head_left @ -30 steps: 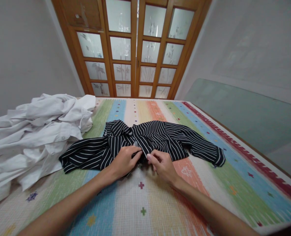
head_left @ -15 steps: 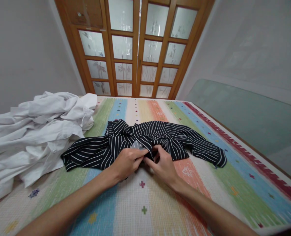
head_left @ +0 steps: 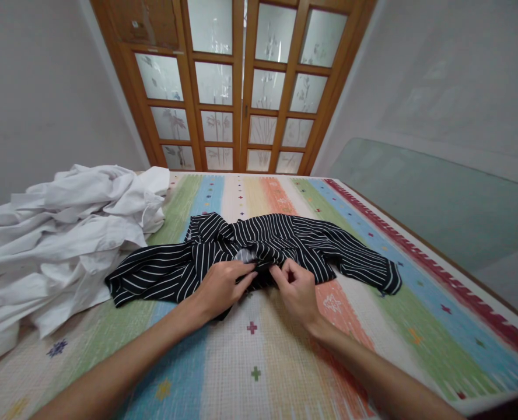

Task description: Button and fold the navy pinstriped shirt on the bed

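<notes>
Multicoloured striped cloth [head_left: 233, 367] in front, bands of blue, cream, yellow, orange and green running away from the viewer, small crosses and stars scattered over them. Two bare forearms cross its near part, entering from the lower corners and converging toward the middle.

Left hand [head_left: 224, 284]: thumb and forefinger brought close together, only a slight gap at the tips, pinching black fabric; remaining fingers mostly hidden. Right hand [head_left: 297, 287]: forefinger bent, thumb pressed toward it, a narrow pinch on the same fabric just beside the left; exact contact at the tips is hard to make out among the folds.

Held between them: a black long-sleeved garment with thin white stripes [head_left: 268, 230], lying crosswise on the cloth, its near middle edge bunched up at the fingers. One sleeve points left, the other right, its cuff over a green band. Small grey patch shows among the folds above the left fingertips.

Heap of crumpled white garments [head_left: 79, 233] at left, near the left sleeve. Dark red zigzag border along the right side of the cloth; beyond it, a pale green panel [head_left: 425, 198] against a grey-white wall [head_left: 464, 81]. Farthest: brown wooden doors [head_left: 244, 111] with frosted, plant-patterned panes.
</notes>
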`<state>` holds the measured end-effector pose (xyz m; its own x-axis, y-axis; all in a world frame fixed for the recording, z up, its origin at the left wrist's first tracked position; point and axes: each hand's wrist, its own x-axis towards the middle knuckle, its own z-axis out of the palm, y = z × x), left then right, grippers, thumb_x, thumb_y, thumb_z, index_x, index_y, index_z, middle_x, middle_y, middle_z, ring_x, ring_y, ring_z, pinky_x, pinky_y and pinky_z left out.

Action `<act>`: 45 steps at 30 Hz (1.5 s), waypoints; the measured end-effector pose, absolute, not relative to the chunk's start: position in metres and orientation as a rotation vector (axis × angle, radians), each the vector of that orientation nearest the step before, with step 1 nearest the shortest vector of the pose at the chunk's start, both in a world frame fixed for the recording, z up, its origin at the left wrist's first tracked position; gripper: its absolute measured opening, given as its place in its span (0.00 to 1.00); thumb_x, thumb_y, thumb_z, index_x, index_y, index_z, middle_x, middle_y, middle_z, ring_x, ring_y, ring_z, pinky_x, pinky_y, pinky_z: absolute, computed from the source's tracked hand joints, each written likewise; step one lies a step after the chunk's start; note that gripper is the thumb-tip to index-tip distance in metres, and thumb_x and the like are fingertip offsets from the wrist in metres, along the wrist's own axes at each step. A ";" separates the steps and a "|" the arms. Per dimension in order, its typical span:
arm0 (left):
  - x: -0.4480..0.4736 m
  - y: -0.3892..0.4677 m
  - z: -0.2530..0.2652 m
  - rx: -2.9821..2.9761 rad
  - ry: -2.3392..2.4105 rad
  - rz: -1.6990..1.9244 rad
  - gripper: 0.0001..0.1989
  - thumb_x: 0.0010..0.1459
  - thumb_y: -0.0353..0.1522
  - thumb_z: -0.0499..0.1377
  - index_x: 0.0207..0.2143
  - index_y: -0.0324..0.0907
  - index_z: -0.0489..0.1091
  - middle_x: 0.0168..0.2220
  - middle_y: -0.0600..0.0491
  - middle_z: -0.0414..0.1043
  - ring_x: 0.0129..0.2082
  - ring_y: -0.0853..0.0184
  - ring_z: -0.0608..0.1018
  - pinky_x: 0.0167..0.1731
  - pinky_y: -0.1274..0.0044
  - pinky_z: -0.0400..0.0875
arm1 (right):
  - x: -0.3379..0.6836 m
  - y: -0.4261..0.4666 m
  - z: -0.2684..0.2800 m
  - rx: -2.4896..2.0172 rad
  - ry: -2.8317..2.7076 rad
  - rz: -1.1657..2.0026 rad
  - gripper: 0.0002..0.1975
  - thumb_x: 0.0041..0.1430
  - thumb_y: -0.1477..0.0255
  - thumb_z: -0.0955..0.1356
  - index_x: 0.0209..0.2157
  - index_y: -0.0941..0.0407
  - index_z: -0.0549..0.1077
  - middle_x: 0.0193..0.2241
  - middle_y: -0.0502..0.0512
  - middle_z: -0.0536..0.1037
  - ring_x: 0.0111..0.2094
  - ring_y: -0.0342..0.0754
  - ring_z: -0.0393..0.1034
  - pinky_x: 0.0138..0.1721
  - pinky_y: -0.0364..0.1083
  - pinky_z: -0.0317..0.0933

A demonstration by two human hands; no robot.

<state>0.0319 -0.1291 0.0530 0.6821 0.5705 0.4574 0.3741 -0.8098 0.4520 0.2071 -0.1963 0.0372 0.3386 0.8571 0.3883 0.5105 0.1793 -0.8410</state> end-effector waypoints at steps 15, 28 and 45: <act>0.036 -0.136 0.052 2.513 0.770 0.809 0.12 0.63 0.30 0.53 0.38 0.39 0.77 0.31 0.49 0.79 0.30 0.66 0.79 0.33 0.74 0.73 | 0.203 -0.195 0.036 -1.282 -1.232 0.853 0.14 0.58 0.59 0.66 0.27 0.55 0.67 0.15 0.43 0.64 0.16 0.40 0.60 0.19 0.40 0.56; 0.038 -0.141 0.061 2.219 0.733 0.742 0.14 0.64 0.29 0.50 0.35 0.39 0.75 0.29 0.54 0.76 0.27 0.70 0.75 0.32 0.78 0.68 | 0.206 -0.192 0.030 -1.397 -1.389 0.763 0.10 0.58 0.67 0.65 0.25 0.55 0.65 0.16 0.44 0.65 0.17 0.41 0.61 0.21 0.40 0.56; 0.032 -0.148 0.066 2.562 0.484 0.931 0.13 0.64 0.30 0.49 0.42 0.37 0.73 0.34 0.48 0.79 0.29 0.69 0.79 0.31 0.77 0.73 | 0.226 -0.176 0.024 -1.490 -1.305 0.523 0.09 0.52 0.70 0.65 0.21 0.55 0.63 0.16 0.45 0.67 0.20 0.41 0.61 0.23 0.40 0.54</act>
<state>0.0323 -0.1483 0.0658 0.7225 0.4349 0.5375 0.1895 -0.8722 0.4509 0.2262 -0.1758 0.0244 0.3121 0.9033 0.2945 0.4495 0.1327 -0.8834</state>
